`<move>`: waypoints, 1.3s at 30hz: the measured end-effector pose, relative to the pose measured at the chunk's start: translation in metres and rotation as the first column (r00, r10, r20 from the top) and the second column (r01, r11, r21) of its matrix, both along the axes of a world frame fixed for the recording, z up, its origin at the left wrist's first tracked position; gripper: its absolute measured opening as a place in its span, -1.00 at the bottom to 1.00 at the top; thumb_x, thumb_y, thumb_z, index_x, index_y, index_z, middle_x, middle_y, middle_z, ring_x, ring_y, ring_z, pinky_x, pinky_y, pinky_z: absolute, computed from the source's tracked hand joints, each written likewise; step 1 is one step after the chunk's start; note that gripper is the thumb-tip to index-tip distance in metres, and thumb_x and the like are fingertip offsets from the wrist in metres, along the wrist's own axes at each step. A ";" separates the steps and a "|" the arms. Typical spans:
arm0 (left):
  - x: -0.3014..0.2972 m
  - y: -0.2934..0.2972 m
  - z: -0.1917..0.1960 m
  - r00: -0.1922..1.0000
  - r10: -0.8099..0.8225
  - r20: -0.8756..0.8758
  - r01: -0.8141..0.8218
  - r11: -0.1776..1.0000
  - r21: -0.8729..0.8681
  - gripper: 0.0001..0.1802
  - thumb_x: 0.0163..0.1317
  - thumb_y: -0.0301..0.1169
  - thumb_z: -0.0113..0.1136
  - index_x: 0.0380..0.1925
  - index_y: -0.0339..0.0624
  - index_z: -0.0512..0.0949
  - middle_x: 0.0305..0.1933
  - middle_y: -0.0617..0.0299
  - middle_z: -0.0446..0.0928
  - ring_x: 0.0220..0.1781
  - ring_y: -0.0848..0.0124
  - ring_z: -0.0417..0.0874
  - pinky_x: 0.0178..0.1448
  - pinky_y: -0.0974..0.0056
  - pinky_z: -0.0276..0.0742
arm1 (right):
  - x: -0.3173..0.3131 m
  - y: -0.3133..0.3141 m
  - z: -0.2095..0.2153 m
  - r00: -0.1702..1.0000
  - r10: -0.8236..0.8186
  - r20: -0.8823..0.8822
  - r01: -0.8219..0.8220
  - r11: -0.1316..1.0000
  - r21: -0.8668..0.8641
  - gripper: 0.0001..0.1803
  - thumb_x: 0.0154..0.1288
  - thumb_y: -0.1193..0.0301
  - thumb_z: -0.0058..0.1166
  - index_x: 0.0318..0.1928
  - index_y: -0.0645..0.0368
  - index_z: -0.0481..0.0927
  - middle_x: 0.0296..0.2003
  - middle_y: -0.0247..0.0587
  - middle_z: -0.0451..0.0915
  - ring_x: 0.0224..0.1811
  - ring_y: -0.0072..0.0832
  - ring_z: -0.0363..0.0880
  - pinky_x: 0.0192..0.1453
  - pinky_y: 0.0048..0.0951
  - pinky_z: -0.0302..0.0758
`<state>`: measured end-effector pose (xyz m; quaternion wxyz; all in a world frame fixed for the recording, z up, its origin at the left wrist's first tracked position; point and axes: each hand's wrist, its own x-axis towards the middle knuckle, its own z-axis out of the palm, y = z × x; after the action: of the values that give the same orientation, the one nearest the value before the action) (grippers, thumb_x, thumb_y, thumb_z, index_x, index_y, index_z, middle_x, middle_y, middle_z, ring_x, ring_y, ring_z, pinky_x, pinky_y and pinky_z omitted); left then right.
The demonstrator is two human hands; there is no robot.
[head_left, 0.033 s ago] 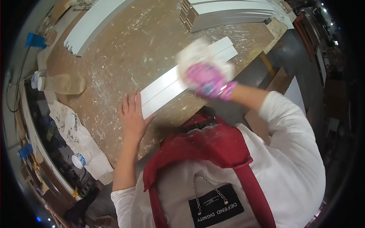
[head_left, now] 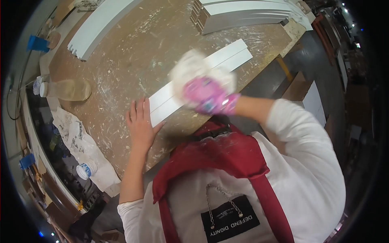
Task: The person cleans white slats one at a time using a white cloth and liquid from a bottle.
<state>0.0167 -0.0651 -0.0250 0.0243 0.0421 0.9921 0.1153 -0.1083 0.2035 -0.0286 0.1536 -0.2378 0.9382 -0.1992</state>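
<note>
Fingers long and thumb apart, my bare left hand (head_left: 142,123) rests spread against the near end of the paired white strips (head_left: 229,56), enclosing nothing. The strips lie side by side on the surface (head_left: 117,77), running from this hand away and to the right. Partway along the strips, my right hand (head_left: 204,95), in a pink patterned glove (head_left: 229,104), holds a wad of whitish cloth (head_left: 188,67) over them; blur hides how tightly its fingers curl. To do this wiping well, I think I should work in long, even strokes along the strips, cloth flat, covering both sides of the seam, while my left hand braces their end so neither piece slides. I would ease off at the strips' far end, which is uncovered and stepped, lest the cloth snag its corners. To the left of the strips is a clear bottle (head_left: 67,90) of yellowish liquid; beyond them sit a stack of white boards (head_left: 243,22) and, up and to the left of the strips, more long white pieces (head_left: 99,30).
</note>
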 end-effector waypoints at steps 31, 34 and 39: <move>-0.082 0.131 -0.025 0.966 -0.241 -0.095 0.253 0.958 0.132 -0.19 0.12 0.08 0.13 0.28 -0.17 0.25 0.33 0.04 0.27 0.39 0.07 0.21 0.44 -0.03 0.07 | -0.101 -0.042 0.069 0.731 0.682 0.017 -0.678 0.728 -0.099 -0.50 0.06 0.41 0.03 0.10 0.10 0.49 0.00 -0.08 0.52 0.08 -0.20 0.48 0.19 -0.24 0.44; -0.078 0.134 -0.036 0.983 -0.182 -0.022 0.177 0.909 0.376 -0.24 0.20 0.04 0.04 0.34 -0.03 0.16 0.40 0.06 0.18 0.43 0.09 0.16 0.49 0.00 -0.03 | -0.067 -0.104 0.049 0.583 0.806 0.101 -0.812 0.575 0.102 -0.44 0.13 0.25 0.05 0.20 -0.06 0.39 0.16 -0.21 0.42 0.20 -0.33 0.40 0.30 -0.24 0.35; -0.088 0.139 -0.046 0.967 -0.111 -0.230 0.225 0.795 0.563 -0.39 0.36 -0.11 -0.24 0.37 -0.05 0.08 0.48 0.11 0.02 0.49 0.20 0.05 0.52 0.07 -0.10 | -0.008 -0.243 0.008 0.415 0.893 -0.175 -0.898 0.432 0.077 -0.73 0.13 0.30 0.12 -0.12 -0.01 0.55 -0.23 -0.27 0.54 -0.16 -0.33 0.54 -0.23 -0.30 0.56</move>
<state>-0.0718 0.0744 -0.0706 -0.0720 0.1465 0.8985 0.4075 -0.1161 -0.0396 -0.0209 0.1429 -0.7208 0.6740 -0.0768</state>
